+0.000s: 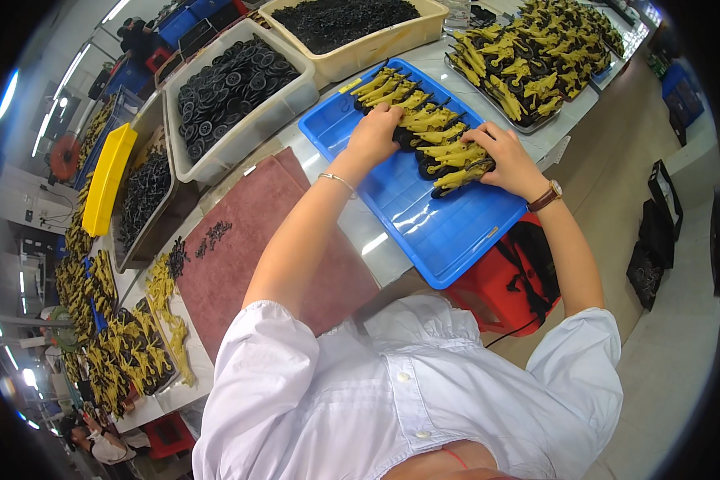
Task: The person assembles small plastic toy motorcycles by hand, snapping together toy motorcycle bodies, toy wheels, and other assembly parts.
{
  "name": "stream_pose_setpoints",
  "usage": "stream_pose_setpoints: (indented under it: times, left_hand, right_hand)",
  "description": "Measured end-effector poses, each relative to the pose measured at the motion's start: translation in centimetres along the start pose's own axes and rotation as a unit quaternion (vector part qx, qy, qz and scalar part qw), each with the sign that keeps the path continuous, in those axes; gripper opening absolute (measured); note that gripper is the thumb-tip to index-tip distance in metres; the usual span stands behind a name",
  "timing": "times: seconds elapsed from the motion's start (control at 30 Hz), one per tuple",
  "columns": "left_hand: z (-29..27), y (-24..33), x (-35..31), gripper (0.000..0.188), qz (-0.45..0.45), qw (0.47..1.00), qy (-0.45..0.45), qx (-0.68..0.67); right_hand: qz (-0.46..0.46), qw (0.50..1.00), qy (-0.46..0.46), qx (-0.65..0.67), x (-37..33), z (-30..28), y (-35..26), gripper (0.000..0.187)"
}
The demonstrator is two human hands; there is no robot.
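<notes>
Both bare hands are working at a row of yellow-and-black parts (434,122), which is lying inside a blue tray (448,244), toward the tray's far right side. Left hand (374,138) is touching the row's left flank, fingers bending over the parts; right hand (506,162) is touching the opposite flank nearer the row's lower end, fingers curling over the yellow pieces. Grip: neither hand is spreading wide, but some fingertips are hiding among the parts, so cannot tell whether either is clasping a piece or only pressing. The near part of the tray is showing bare blue plastic, its lower end projecting past the table edge above a red stool (492,290). To the right of the tray, a heap of similar yellow-and-black parts (536,52) is filling a second tray. To the left, a pale bin (252,128) is holding black wheels (230,86); behind, a cream bin (376,38) is holding small black parts (340,20). A dark-red mat (272,232) is lying nearer the person, small black pieces (214,238) scattering over it.
</notes>
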State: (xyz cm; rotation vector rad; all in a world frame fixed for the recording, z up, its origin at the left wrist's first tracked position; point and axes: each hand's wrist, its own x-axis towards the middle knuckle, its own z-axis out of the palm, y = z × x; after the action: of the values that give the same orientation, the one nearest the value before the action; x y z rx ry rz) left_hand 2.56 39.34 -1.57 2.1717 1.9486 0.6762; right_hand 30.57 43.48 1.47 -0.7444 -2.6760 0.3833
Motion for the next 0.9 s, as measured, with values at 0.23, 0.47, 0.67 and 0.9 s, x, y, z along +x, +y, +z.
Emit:
stream_pose_setpoints:
  times: [0.23,0.47,0.67,0.9]
  left_hand:
    - [0.6,0.0,-0.5,0.047,0.03,0.997,0.073,-0.003]
    - [-0.9,1.9,-1.1,0.043,0.029,0.996,0.08,0.017]
    - [-2.0,5.5,-0.8,0.022,0.074,0.995,0.065,0.02]
    - [1.3,5.6,0.6,0.022,0.003,0.999,-0.034,0.031]
  right_hand:
    - [-0.021,0.999,0.024,-0.001,0.0,0.2,0.1,0.065]
    - [-0.015,0.999,0.03,-0.002,-0.3,0.5,0.4,0.065]
    - [-0.01,0.999,0.032,0.005,-0.1,0.5,0.1,0.065]
    - [0.012,0.996,0.052,-0.071,0.0,-0.2,-0.6,0.066]
